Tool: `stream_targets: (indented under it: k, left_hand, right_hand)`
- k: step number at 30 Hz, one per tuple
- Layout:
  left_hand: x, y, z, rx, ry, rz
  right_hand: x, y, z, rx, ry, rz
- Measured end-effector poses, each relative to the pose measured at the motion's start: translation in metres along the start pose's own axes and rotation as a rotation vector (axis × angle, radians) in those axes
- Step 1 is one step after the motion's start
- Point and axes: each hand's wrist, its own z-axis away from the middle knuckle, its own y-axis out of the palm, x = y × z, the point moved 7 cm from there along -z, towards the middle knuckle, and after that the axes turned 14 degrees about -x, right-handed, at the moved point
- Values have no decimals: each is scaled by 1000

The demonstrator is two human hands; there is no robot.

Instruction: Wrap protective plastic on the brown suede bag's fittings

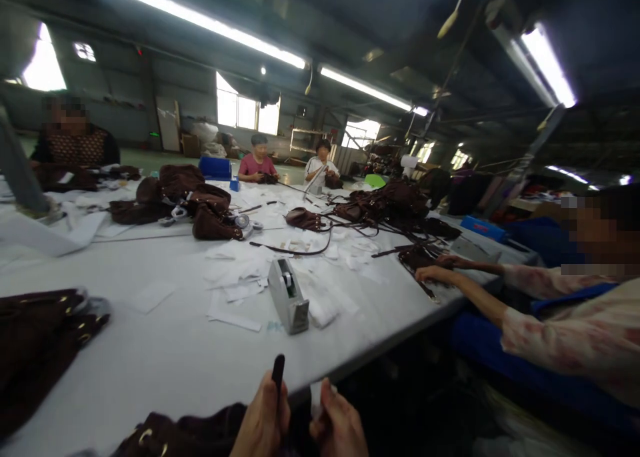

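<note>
Two hands near the table's edge.

overhead: tube light (lit) | background: bright window | midground: blue box near person in pink

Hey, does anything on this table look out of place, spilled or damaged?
It looks untidy: white paper scraps lie strewn at odd angles beside the grey tape dispenser, and a loose dark strap curves beyond it. The dispenser stands upright; I see no clear spill or damage.
</note>
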Motion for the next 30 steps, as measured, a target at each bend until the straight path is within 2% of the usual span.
stream_targets:
  k: [3,6,10,14,17,23,30]
  left_hand:
    - [3,-9,-3,-97,39,-13]
    - [10,-3,0,-10,27,-61]
    - [4,9,12,160,84,-147]
    - [-8,14,21,214,179,-287]
    - [-6,18,24,261,205,-346]
    - [4,21,22,278,231,-432]
    - [4,21,21,259,212,-459]
  right_hand:
    - [2,-5,3,-92,106,-190]
    - [5,-7,7,-124,134,-215]
    - [9,-14,5,-177,76,-177]
    - [17,-17,1,-206,-4,-133]
    - [24,-18,0,-230,-60,-112]
    - [24,-17,-2,-238,-105,-75]
    - [18,-20,-7,-214,-138,0]
